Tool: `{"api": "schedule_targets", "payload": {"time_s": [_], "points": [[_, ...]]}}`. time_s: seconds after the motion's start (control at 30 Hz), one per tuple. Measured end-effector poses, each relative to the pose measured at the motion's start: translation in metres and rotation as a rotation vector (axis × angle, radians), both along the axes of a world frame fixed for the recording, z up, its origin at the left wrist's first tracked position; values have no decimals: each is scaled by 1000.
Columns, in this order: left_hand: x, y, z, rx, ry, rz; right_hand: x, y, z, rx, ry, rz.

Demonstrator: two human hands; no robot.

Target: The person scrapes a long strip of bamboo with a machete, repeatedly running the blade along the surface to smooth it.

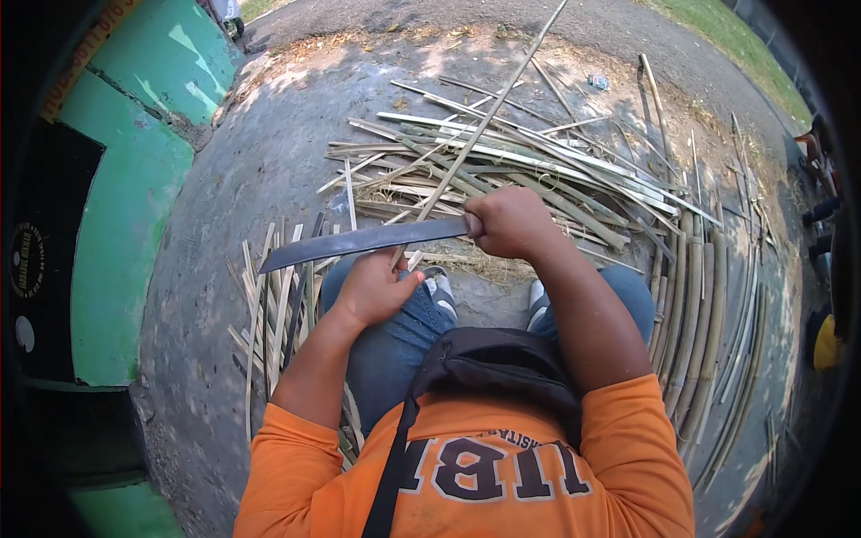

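Observation:
My right hand (511, 221) is closed around the handle of a machete (354, 242). Its long dark blade points left and lies crosswise over the near end of a long thin bamboo strip (491, 112). That strip runs away from me, up and to the right, over a heap of split bamboo (538, 166). My left hand (377, 289) grips the strip's near end just below the blade, beside my left knee. The blade hides part of the left hand's fingers. Whether the edge touches the strip or has cut into it, I cannot tell.
More split strips (273, 309) lie by my left leg. Whole bamboo poles (691, 314) and thinner lengths stretch along the right. A green wall (134, 215) stands at the left. My sandalled feet (439, 291) rest on concrete before the heap; a black bag (498, 363) is at my waist.

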State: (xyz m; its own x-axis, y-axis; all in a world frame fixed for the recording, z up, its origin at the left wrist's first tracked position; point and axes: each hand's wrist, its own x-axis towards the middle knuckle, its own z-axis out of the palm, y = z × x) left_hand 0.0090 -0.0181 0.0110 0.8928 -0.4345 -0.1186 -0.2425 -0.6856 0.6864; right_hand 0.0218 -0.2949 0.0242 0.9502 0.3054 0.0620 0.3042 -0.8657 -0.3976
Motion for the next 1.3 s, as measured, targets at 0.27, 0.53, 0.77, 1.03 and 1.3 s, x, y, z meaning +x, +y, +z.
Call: {"api": "schedule_targets", "payload": {"time_s": [0.27, 0.53, 0.77, 1.03, 1.3], "points": [[-9, -12, 1, 43, -202, 103, 5, -17, -6, -74, 100, -152], [-7, -10, 0, -15, -142, 111, 11, -12, -13, -33, 50, -193], [-5, -9, 4, -60, -60, 140, 7, -1, -22, 145, -38, -137], [-5, -8, -2, -85, -159, 124, 9, 9, -27, 44, 127, -46], [-1, -4, -6, -71, -157, 118, 4, 15, -24, 42, -13, -19]]}}
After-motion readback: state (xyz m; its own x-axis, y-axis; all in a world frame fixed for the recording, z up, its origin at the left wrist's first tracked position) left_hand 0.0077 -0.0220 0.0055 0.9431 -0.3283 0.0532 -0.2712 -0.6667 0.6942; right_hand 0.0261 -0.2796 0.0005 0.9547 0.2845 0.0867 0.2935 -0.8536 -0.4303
